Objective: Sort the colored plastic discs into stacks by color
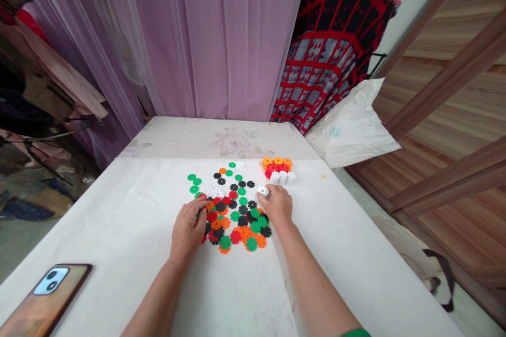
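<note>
- The right hand (280,204) has thumb and forefinger closed on a white disc (262,190); the disc is at the fingertips, at the far left end of this hand.
- This disc looks like thin plastic with notches around its edge, so I judge it light, rather stiff, and not easy to break. It may be a little slippery on the flat face; the best hold is probably by the rim, between thumb and forefinger.
- The left hand (188,227) is bent at the left side of the loose discs (243,209), its fingers over them. I cannot tell whether it grips a piece. The white disc lies to the right of it and a little farther, well apart.
- The loose discs, green, black, orange and red, lie between the two hands, many of them overlapping.
- Just beyond the left fingertips there are more white pieces (219,194).
- Far and slightly right of the white disc stand white stacks (283,177), with red stacks (272,169) and orange stacks (278,161) behind them.
- Near left on the table (336,253) lies a phone (51,297), well apart from both hands.
</note>
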`<control>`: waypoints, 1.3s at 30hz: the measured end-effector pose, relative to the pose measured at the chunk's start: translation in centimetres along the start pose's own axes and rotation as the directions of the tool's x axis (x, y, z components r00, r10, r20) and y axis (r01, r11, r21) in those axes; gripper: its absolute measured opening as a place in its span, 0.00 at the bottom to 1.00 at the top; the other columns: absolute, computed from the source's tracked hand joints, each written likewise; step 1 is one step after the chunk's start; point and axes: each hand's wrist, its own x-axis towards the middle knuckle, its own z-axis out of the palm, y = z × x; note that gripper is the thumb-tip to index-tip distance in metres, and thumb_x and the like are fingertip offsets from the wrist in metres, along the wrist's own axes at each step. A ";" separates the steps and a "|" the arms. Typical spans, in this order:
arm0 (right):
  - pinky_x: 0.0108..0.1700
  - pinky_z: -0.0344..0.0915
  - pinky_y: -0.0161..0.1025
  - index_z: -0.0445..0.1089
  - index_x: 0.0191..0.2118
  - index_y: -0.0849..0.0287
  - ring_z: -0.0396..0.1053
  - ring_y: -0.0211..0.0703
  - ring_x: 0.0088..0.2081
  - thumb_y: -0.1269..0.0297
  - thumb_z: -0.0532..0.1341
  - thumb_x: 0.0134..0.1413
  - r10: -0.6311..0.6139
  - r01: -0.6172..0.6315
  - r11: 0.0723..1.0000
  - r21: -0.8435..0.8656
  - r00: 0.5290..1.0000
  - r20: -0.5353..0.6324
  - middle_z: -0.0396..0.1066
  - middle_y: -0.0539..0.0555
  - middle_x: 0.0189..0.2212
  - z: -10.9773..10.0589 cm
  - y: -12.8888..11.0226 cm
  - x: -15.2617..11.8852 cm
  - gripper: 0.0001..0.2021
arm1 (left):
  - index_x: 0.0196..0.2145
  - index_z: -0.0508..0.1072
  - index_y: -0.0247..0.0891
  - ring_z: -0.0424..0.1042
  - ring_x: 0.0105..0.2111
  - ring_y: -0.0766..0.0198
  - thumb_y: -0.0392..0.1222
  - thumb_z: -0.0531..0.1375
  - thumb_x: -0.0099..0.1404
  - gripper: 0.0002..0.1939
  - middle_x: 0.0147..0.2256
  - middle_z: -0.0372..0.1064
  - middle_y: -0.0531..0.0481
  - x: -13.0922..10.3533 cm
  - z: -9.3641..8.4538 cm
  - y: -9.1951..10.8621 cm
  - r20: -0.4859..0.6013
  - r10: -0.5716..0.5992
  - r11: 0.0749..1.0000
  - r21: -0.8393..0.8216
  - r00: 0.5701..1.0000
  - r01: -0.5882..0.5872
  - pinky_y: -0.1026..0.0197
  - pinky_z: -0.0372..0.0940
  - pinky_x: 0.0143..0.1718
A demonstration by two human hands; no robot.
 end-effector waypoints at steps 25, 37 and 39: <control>0.46 0.58 0.43 0.76 0.47 0.54 0.67 0.52 0.49 0.56 0.65 0.56 -0.019 0.020 0.999 -0.027 0.999 0.037 0.72 0.58 0.49 0.1 0.4 -0.7 0.15 | 0.42 0.78 0.44 0.75 0.52 0.56 0.43 0.53 0.66 0.14 0.50 0.78 0.48 -0.1 -0.5 0.4 -0.020 -0.031 0.997 -0.076 0.999 0.030 0.48 0.67 0.59; 0.52 0.58 0.44 0.77 0.48 0.55 0.66 0.50 0.50 0.63 0.57 0.61 -0.185 0.197 0.972 0.129 0.978 -0.102 0.73 0.57 0.49 0.8 -0.4 -1.1 0.14 | 0.48 0.77 0.44 0.75 0.52 0.56 0.43 0.53 0.67 0.17 0.50 0.78 0.46 0.9 -1.0 -1.0 -0.097 -0.088 0.996 -0.022 0.991 0.086 0.48 0.68 0.57; 0.54 0.58 0.43 0.78 0.47 0.53 0.66 0.48 0.52 0.66 0.56 0.62 -0.315 0.320 0.931 0.173 0.947 -0.056 0.74 0.56 0.49 0.7 -2.0 -1.4 0.14 | 0.50 0.77 0.45 0.72 0.56 0.53 0.45 0.55 0.67 0.17 0.53 0.76 0.45 0.8 -1.0 -0.4 0.014 0.003 0.999 0.047 1.000 -0.003 0.43 0.64 0.60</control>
